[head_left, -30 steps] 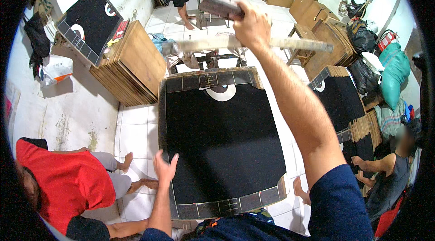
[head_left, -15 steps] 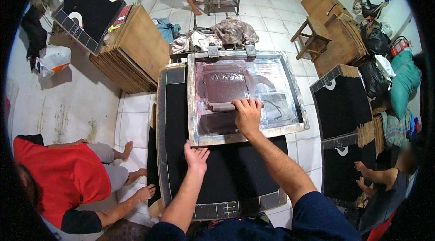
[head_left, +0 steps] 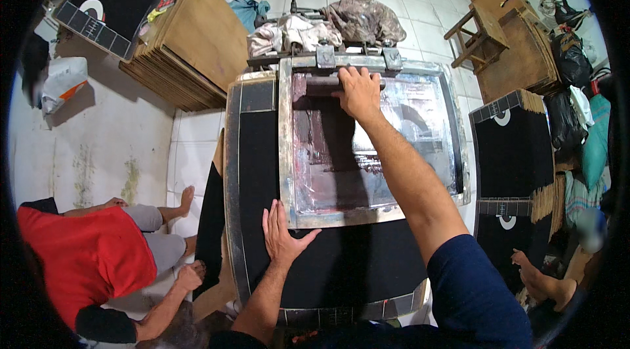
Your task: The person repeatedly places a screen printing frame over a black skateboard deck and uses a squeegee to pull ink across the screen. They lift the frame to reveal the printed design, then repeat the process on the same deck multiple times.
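A screen-printing frame with a pale, stained wooden rim lies over a black cloth-covered board, held by two metal clamps at its far edge. My right hand grips a squeegee at the far end of the mesh, its fingers wrapped over the top and partly hiding it. Dark ink streaks mark the mesh, and my arm's shadow falls across it. At the frame's near left corner, my left hand rests with its fingers spread against the rim, holding nothing.
A person in a red top sits at left, a hand by a black sheet. Stacked brown boards stand behind. Crumpled cloths lie beyond the clamps. Black printed panels, another person's arm and a wooden stool are at right.
My right hand has pushed the squeegee from mid-mesh to the far end. My left hand has spread its fingers against the frame's corner. The person at left has shifted the black sheet.
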